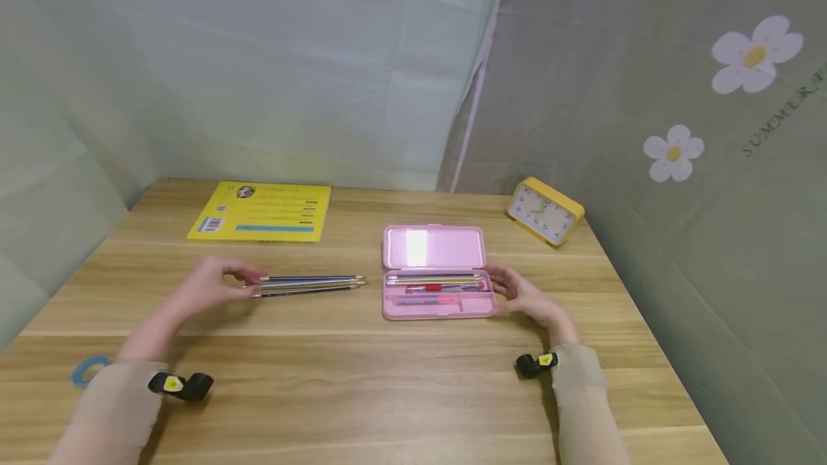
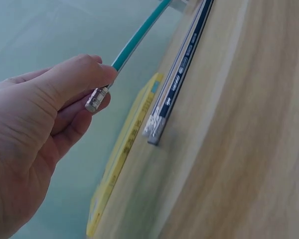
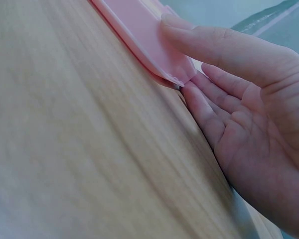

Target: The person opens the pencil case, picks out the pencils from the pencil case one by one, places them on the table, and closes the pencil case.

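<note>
My left hand (image 1: 209,285) pinches a teal pencil (image 2: 139,36) between thumb and fingers, close to its metal eraser end. Beside it, dark pencils (image 2: 182,67) lie on the table with their sharpened tips towards the pencil case. The pink pencil case (image 1: 434,246) lies with its lid swung back. Inside it are several pencils (image 1: 433,280), a red and clear pen (image 1: 426,288) and a pink-tipped highlighter-like pen (image 1: 423,301). At the case's right end, my right hand (image 1: 526,300) grips it, the thumb (image 3: 184,35) over the wall and the fingers along the outside.
A yellow book (image 1: 278,214) lies at the back left of the wooden table (image 1: 362,379). A yellow alarm clock (image 1: 545,212) stands at the back right. Near the left sleeve is a blue ring (image 1: 87,370), perhaps tape. Curtains hang behind the table.
</note>
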A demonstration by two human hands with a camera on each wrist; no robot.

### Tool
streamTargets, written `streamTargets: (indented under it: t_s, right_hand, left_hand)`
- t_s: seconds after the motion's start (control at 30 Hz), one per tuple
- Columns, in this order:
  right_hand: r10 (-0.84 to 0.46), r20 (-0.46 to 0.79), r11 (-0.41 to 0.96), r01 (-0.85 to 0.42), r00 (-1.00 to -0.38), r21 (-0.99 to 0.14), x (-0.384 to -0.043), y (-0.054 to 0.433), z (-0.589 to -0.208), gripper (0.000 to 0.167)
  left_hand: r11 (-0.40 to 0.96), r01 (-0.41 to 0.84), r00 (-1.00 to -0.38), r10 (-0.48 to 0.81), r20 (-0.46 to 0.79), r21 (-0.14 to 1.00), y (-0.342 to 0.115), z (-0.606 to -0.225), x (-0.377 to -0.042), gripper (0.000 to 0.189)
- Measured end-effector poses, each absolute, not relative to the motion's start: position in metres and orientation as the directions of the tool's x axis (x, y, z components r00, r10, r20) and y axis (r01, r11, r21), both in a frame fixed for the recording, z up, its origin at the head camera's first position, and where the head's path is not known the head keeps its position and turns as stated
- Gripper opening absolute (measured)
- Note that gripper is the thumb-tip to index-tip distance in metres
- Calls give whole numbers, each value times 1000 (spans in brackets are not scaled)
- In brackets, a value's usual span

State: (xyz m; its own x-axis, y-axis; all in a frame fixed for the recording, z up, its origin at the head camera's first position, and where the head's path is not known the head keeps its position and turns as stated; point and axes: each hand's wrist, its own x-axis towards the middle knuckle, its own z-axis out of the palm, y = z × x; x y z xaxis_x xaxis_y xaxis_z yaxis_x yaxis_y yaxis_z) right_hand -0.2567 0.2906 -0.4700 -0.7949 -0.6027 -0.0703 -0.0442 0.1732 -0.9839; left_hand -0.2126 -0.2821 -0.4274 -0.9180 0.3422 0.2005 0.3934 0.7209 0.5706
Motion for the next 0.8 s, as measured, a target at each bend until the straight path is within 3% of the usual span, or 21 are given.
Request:
streamTargets:
  t_s: [0.37, 0.8]
  right_hand:
    - [-600, -80, 176, -34, -796, -984, -257, 290, -470, 92]
    - [-597, -84, 196, -44, -798, -980, -257, 290, -469, 91]
  left_hand:
    - [727, 322, -934, 349, 78, 606, -289, -434, -215, 19]
    - [678, 311, -912, 411, 8, 666, -292, -440, -216, 18]
